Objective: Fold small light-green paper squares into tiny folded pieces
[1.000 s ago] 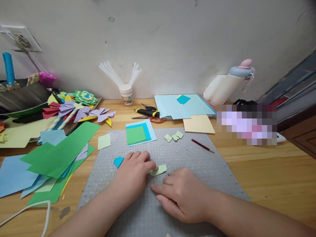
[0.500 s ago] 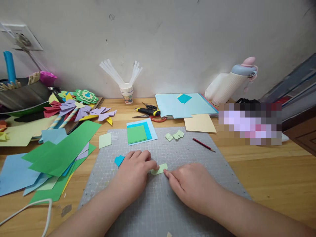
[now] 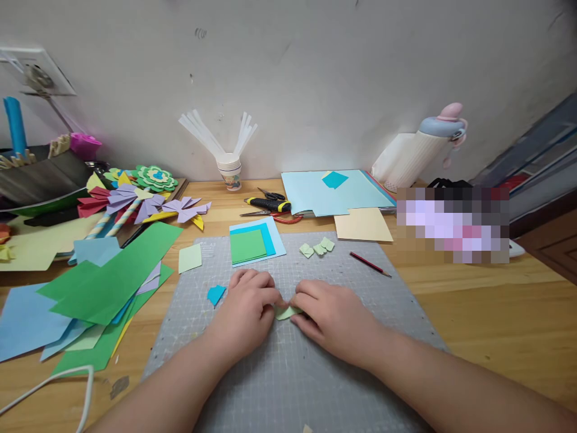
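Note:
A small pale green piece of paper (image 3: 285,313) lies on the grey cutting mat (image 3: 270,385) between my two hands. My left hand (image 3: 253,304) is curled, its fingertips pressing the left end of the paper. With thumb and fingers, my right hand (image 3: 331,316) pinches the right end. Part of the paper is hidden under my fingers. Left of my left hand is a small blue folded paper (image 3: 216,294). Farther up the mat are several small pale green folded pieces (image 3: 322,247). A pale green square (image 3: 190,258) lies at the mat's upper left.
Stacked green and blue squares (image 3: 250,246) lie at the mat's far edge, below scissors (image 3: 270,195) and a yellow-black cutter (image 3: 269,205). A pencil (image 3: 370,264) is at right. Loose coloured sheets (image 3: 117,276) and paper flowers (image 3: 155,178) crowd the left. A cup of straws (image 3: 229,172) stands behind.
My right hand has shifted left and up, from a fingertip touching the paper's right end to a pinch on it. The left hand stays nearly in place. The view has shifted slightly.

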Demonstrator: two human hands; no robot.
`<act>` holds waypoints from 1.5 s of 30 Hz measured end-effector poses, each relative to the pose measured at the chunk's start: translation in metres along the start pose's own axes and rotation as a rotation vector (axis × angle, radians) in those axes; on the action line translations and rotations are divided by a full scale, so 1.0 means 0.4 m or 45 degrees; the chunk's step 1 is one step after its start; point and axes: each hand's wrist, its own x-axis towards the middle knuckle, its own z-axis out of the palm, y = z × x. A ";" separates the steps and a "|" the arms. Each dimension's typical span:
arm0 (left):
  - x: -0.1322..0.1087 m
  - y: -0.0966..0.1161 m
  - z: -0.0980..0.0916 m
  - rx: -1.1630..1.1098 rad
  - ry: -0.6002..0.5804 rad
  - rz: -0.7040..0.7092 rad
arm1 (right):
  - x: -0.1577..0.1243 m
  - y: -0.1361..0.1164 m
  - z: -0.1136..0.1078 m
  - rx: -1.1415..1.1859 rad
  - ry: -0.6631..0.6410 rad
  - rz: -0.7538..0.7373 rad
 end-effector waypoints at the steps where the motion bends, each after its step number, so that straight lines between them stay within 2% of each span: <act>1: 0.000 0.002 -0.001 -0.012 0.008 0.004 | 0.002 0.002 0.004 -0.034 0.003 -0.037; 3: -0.001 0.006 -0.006 -0.056 0.032 0.005 | 0.003 0.006 0.009 -0.048 0.037 -0.095; 5: -0.003 0.009 -0.011 -0.171 0.076 -0.026 | 0.003 0.006 0.010 0.095 0.111 -0.055; 8: -0.004 0.013 -0.018 -0.468 0.129 -0.129 | 0.006 0.000 0.003 0.623 0.181 0.203; 11: -0.001 0.020 -0.020 -0.715 0.070 -0.188 | 0.009 -0.005 -0.006 1.174 0.102 0.497; 13: 0.002 0.028 -0.019 -0.818 0.008 -0.194 | 0.010 -0.008 -0.011 1.407 0.054 0.594; 17: 0.004 0.043 -0.017 -1.074 -0.080 -0.288 | 0.004 -0.009 -0.014 1.631 0.005 0.579; 22: 0.000 0.055 -0.018 -1.428 -0.191 -0.374 | 0.000 -0.011 -0.017 1.959 -0.146 0.582; 25: -0.001 0.058 -0.015 -1.505 -0.228 -0.352 | 0.000 -0.012 -0.017 2.018 -0.204 0.581; 32: -0.004 0.055 -0.008 -1.528 -0.247 -0.337 | 0.000 -0.008 -0.007 1.985 -0.165 0.535; 41: -0.006 0.050 0.006 -1.453 -0.252 -0.341 | -0.002 -0.024 -0.015 1.641 -0.014 0.503; 45: -0.009 0.049 0.016 -1.447 -0.248 -0.365 | -0.004 -0.028 -0.013 1.618 0.002 0.507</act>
